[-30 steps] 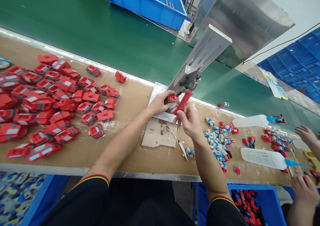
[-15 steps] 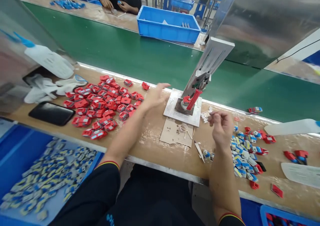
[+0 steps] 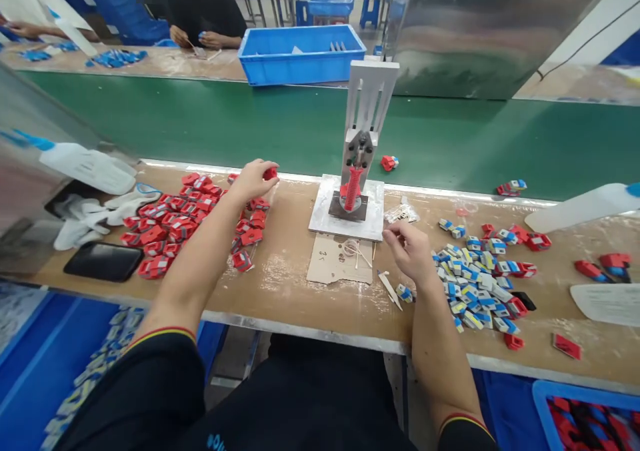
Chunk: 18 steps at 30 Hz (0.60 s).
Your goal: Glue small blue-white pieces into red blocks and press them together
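My left hand point(image 3: 254, 180) is closed around a red plastic part point(image 3: 271, 172) at the far edge of the red pile point(image 3: 173, 221). My right hand point(image 3: 411, 246) is curled, thumb against fingers, by the near right corner of the press's white base plate point(image 3: 320, 219); anything between its fingertips is too small to make out. The toggle press point(image 3: 371, 98) stands upright with its red handle point(image 3: 353, 188) pointing down. Torn cardboard point(image 3: 320, 264) with a ring of tape and swabs lies before it. White-blue-yellow parts point(image 3: 473, 294) are heaped right of my right hand.
A green conveyor belt point(image 3: 200, 118) runs behind the bench, carrying red-and-blue pieces point(image 3: 389, 163). White bottles point(image 3: 85, 166), gloves point(image 3: 80, 218) and a black phone point(image 3: 104, 261) lie left. Tweezers point(image 3: 390, 290) lie near the front. A blue crate point(image 3: 300, 71) and co-workers are across the belt.
My left hand has moved left from beside the press to the red pile and taken hold of a red part. My right hand has come nearer the base plate. The head view has shifted.
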Tool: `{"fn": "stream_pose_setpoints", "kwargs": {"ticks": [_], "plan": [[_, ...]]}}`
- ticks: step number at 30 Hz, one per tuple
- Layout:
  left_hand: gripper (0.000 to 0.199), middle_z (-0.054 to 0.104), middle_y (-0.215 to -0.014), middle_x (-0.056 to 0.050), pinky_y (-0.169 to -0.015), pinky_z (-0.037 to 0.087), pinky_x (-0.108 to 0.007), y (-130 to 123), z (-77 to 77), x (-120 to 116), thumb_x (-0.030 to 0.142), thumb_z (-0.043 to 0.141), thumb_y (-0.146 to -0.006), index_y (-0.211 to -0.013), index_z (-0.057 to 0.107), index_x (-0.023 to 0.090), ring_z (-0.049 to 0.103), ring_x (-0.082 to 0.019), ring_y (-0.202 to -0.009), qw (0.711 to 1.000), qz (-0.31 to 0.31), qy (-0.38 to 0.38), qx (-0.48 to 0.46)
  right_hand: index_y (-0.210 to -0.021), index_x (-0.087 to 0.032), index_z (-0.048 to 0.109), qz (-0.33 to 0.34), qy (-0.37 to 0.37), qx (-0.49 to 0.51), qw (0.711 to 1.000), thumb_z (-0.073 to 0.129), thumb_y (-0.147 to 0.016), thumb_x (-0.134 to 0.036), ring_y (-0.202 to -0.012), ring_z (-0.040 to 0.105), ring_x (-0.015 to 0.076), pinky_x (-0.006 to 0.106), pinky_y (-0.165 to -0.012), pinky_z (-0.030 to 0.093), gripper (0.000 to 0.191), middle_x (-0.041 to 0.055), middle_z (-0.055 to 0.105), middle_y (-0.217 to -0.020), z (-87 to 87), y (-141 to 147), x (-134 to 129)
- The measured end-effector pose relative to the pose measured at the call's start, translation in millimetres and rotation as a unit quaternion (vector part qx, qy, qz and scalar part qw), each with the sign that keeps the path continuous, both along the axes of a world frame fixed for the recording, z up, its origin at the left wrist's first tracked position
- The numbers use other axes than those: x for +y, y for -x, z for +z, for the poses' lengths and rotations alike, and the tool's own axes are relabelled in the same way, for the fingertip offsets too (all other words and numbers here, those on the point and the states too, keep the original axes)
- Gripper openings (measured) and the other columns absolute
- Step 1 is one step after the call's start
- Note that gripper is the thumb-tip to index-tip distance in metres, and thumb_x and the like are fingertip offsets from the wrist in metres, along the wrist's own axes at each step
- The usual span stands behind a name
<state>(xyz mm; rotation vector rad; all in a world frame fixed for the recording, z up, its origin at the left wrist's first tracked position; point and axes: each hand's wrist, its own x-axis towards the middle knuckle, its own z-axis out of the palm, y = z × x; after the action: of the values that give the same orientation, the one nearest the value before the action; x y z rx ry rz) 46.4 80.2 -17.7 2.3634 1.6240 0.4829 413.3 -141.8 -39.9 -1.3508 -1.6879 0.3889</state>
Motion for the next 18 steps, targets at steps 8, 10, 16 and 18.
{"fn": "stream_pose_setpoints", "kwargs": {"ticks": [8,10,16,18], "plan": [[0.049,0.075,-0.100,-0.004,-0.084,0.062,-0.034,-62.4,-15.5,-123.4,0.054,0.083,-0.081,-0.115,0.065,0.024,0.072,-0.019,-0.090,0.925,-0.091,0.025,-0.368,-0.111,-0.025,0.073,0.128,0.130,-0.120,0.976,0.074,-0.094,-0.044,-0.088,0.069,0.0220,0.036,-0.079,0.052,0.026,0.0073,0.075,-0.106,5.0,11.0,-7.8],[0.049,0.075,-0.107,-0.007,-0.080,0.063,-0.034,-81.5,-31.4,-135.8,0.065,0.076,-0.086,-0.111,0.061,0.026,0.073,-0.019,-0.091,0.881,-0.122,0.098,-0.446,-0.113,-0.025,0.073,0.143,0.148,-0.136,0.969,0.075,-0.093,-0.039,-0.089,0.070,0.0223,0.036,-0.080,0.053,0.025,0.0070,0.076,-0.105,2.2,12.9,-6.5],[0.056,0.072,-0.116,-0.007,-0.079,0.065,-0.039,-92.7,-58.3,-148.9,0.078,0.069,-0.088,-0.115,0.052,0.031,0.078,-0.024,-0.099,0.766,-0.158,0.250,-0.570,-0.096,-0.025,0.078,0.132,0.086,-0.146,0.977,0.061,-0.102,-0.025,-0.089,0.070,0.0216,0.034,-0.078,0.054,0.018,0.0066,0.078,-0.094,-16.9,21.7,-0.5],[0.062,0.074,-0.107,-0.005,-0.076,0.065,-0.035,-92.8,-59.3,-151.6,0.076,0.081,-0.078,-0.110,0.055,0.029,0.078,-0.022,-0.094,0.722,-0.136,0.272,-0.622,-0.096,-0.025,0.078,0.105,0.037,-0.145,0.983,0.059,-0.104,-0.025,-0.088,0.070,0.0217,0.034,-0.077,0.055,0.020,0.0068,0.078,-0.092,-23.3,28.6,1.7]]}}
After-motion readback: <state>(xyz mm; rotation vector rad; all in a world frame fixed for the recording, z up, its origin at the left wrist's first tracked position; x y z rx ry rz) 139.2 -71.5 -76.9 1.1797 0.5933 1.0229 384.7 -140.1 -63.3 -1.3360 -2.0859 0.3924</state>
